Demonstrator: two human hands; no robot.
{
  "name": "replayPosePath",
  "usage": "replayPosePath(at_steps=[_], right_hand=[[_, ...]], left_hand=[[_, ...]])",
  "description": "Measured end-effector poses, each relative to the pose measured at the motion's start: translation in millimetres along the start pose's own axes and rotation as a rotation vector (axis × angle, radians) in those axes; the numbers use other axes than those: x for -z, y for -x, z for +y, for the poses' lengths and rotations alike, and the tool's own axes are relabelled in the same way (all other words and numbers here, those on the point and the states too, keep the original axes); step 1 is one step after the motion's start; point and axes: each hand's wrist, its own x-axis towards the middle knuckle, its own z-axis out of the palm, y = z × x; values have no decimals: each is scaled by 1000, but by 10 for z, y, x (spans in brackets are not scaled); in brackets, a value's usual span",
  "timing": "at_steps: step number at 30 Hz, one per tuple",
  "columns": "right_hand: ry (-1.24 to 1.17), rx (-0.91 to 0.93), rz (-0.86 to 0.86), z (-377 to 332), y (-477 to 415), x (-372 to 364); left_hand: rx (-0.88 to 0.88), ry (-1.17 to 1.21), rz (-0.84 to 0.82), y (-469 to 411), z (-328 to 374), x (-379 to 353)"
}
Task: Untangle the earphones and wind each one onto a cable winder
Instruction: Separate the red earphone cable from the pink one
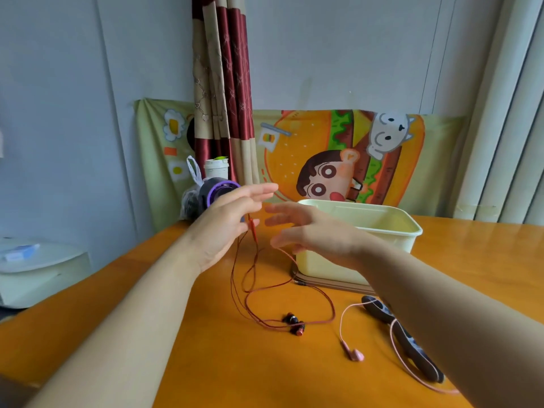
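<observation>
Red earphones [253,229] are hanging from the left hand [226,228], which is pinching the cable at its splitter with the thumb while the other fingers are stretching out straight. The right hand [312,231] is hovering just beside it with fingers spread and loose (it is blurred), and one strand is rising to meet its thumb. Both hands are floating above the table [206,363]. From the pinch the red loops are dropping to the tabletop and trailing toward the person, ending in two dark buds [294,324] lying together. The plug [299,281] is resting just beside the box [382,231], which is standing on a brown lid [332,283]. Right of the buds, pink earphones [354,354] are lying on the table. Their cable is crossing a dark winder [421,360] that is lying partly hidden under the right forearm.
</observation>
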Motion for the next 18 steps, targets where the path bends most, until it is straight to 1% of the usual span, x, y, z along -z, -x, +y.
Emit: replayPosePath(at_steps=[2,5,8,11,13,15,16,18], right_hand=[[-7,8,-13,-35,3,-42],[-1,1,65,-27,3,-89],[119,5,107,56,-25,-101],[225,54,62,113,-24,-89],[316,65,61,148,-10,-70],[402,39,102,197,-2,-28],[415,15,139,241,-5,14],[380,-30,227,326,0,105]], left_hand=[[-1,78,-8,-6,3,-14],[-11,244,-18,-13,0,-48],[-74,374,19,-7,39,-85],[-153,423,100,-16,93,-105],[-194,464,209,-37,115,-98],[-249,409,378,-62,96,-52],[-271,301,494,-71,63,-17],[-278,-10,739,-70,-60,70]])
